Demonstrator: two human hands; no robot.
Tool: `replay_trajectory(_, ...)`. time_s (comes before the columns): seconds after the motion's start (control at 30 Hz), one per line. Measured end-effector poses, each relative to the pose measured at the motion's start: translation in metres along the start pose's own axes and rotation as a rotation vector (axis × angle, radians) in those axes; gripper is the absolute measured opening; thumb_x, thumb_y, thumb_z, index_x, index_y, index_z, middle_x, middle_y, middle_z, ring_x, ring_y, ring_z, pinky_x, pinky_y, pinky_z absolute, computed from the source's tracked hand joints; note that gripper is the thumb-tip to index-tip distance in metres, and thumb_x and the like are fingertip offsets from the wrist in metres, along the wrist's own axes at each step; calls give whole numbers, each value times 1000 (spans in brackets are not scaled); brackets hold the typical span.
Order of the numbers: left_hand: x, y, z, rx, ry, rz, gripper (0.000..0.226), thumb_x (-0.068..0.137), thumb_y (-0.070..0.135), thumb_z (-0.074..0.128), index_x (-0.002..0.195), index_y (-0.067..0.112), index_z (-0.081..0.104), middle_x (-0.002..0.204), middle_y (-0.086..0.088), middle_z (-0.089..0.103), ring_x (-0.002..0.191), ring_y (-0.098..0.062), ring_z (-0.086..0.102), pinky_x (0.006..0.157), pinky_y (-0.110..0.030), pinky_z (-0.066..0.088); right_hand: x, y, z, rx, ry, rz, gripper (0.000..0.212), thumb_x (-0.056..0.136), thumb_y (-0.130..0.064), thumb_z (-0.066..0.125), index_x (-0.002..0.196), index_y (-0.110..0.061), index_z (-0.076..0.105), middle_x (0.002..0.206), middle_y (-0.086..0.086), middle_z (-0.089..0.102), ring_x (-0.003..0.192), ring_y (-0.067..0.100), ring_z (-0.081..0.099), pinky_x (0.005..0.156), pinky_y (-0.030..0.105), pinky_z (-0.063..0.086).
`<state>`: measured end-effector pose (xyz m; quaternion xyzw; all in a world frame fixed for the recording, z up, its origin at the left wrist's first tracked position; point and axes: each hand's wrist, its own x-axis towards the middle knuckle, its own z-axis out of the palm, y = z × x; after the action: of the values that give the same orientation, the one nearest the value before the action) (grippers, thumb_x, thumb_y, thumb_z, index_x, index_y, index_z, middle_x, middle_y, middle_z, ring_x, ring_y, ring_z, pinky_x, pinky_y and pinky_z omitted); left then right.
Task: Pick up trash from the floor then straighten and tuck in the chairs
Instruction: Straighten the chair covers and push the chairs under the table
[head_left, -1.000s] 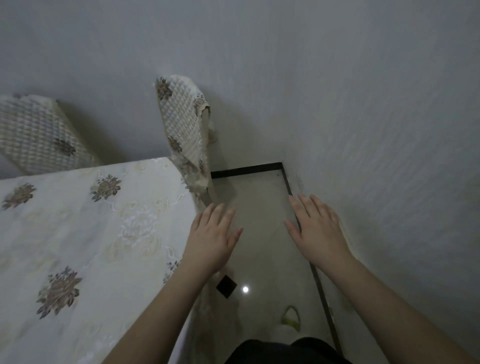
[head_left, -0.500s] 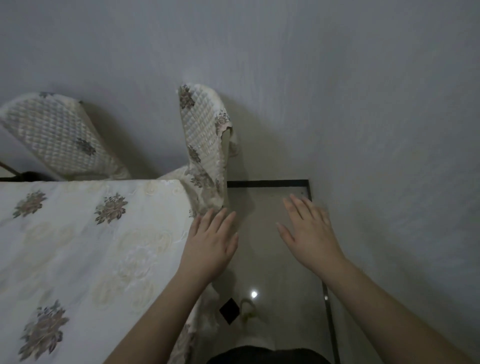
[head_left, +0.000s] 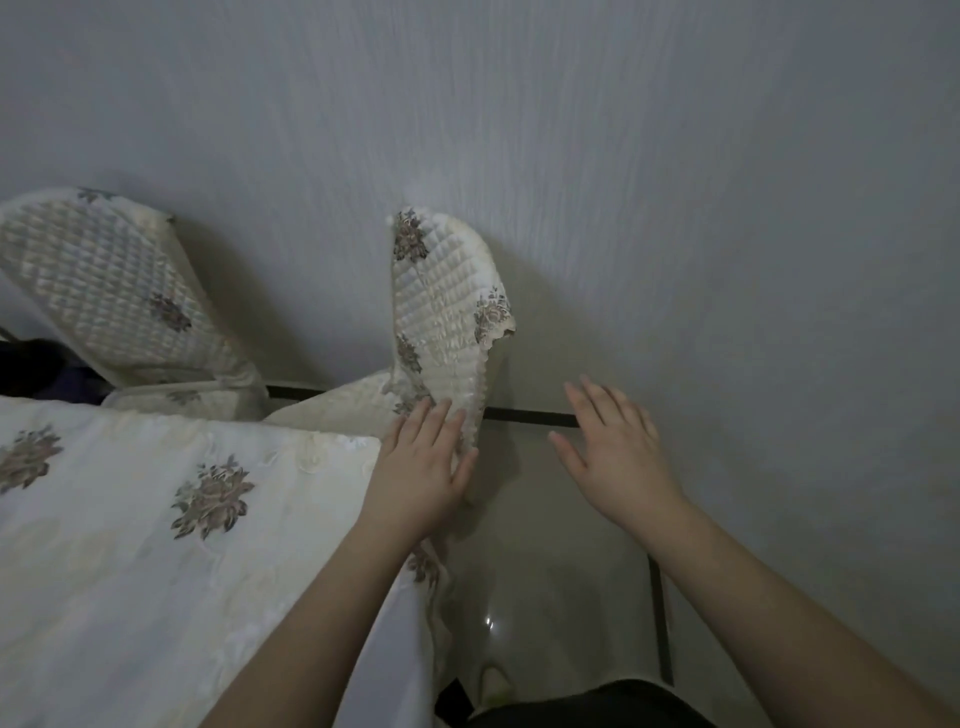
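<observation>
As I look down through the head camera, my left hand (head_left: 422, 470) lies with straight fingers against the lower edge of the near chair (head_left: 441, 317), its grip wide and curled round nothing; the fingertips touch the quilted cream cover of the chair's back, which stands tilted toward the grey wall (head_left: 675, 182); my right hand (head_left: 615, 457) hovers apart from the chair, to its right, over the floor (head_left: 545, 597), palm down, its grip wide as well and holding nothing; the near chair sits at the corner of the counter (head_left: 156, 545), which carries a cream cloth with brown flower prints; part of the chair's seat shows just behind the counter's edge, so I cannot tell how far it is tucked under; a second chair (head_left: 114, 296), with the same quilted cover, stands further left behind the counter, its back leaning left; a dark strip (head_left: 530, 415) runs along the foot of the wall behind my hands; the floor is pale and glossy, with a small bright glint on it; I see no trash on the visible patch of floor.
</observation>
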<state>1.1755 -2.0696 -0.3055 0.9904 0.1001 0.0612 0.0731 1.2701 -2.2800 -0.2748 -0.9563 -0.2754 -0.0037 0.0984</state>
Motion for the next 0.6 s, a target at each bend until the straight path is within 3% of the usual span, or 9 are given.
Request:
replay_trajectory(0.1, 28, -8, 2, -5, 9, 19, 61, 93, 50, 24, 141, 18, 44, 148, -3, 42, 141, -25, 30, 114, -46, 19, 26, 4, 4, -11, 7, 0, 67, 91, -56, 24, 143, -16, 38, 148, 6, 40, 135, 28, 36, 109, 46, 29)
replay_trajectory(0.27, 77, -20, 12, 38, 23, 29, 55, 95, 46, 30, 142, 20, 44, 147, -5, 44, 139, -26, 34, 113, -46, 23, 82, 16, 11, -7, -20, -12, 71, 90, -59, 17, 147, -19, 31, 153, 3, 32, 140, 25, 28, 112, 45, 21)
replay_trajectory(0.47, 151, -29, 22, 79, -56, -26, 60, 94, 51, 16, 150, 29, 24, 156, -2, 28, 145, -22, 19, 118, -43, 13, 159, 31, 21, 41, -46, -87, 73, 89, -59, 14, 147, -18, 29, 153, 4, 32, 140, 26, 27, 112, 45, 22)
replay_trajectory(0.6, 198, -35, 25, 104, -70, -82, 65, 92, 55, 12, 150, 29, 22, 155, -2, 29, 145, -22, 19, 118, -42, 13, 199, 39, 23, 49, -73, -155, 74, 88, -60, 11, 149, -19, 24, 154, 4, 28, 142, 25, 24, 114, 42, 16)
